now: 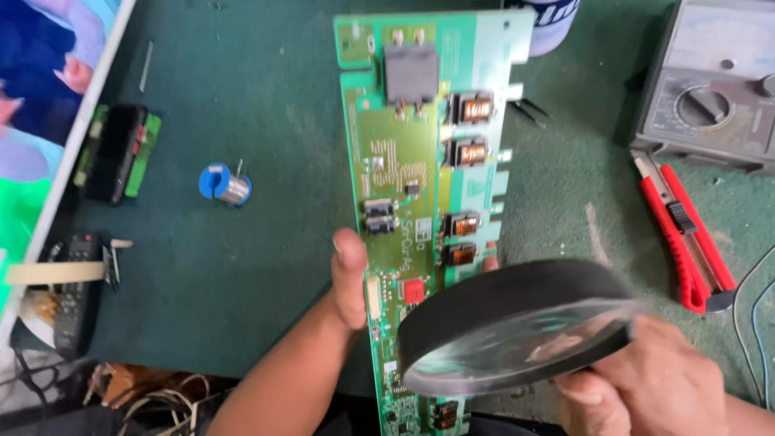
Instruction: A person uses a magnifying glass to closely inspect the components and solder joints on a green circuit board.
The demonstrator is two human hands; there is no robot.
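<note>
The circuit board (420,186) is a long, narrow green panel, held lengthwise above the dark green surface (258,266). Its upper end carries a large grey block component; four copper-wound transformers run along its right side. The magnifying lens (517,327), round with a thick black rim, is tilted over the board's lower end, covering that portion.

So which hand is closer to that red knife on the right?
Right. The right hand holds the magnifier just beside the knife; the left hand grips the circuit board farther away.

Left hand (349,278) clamped (thumb up); right hand (646,387) fingers curled.
</note>
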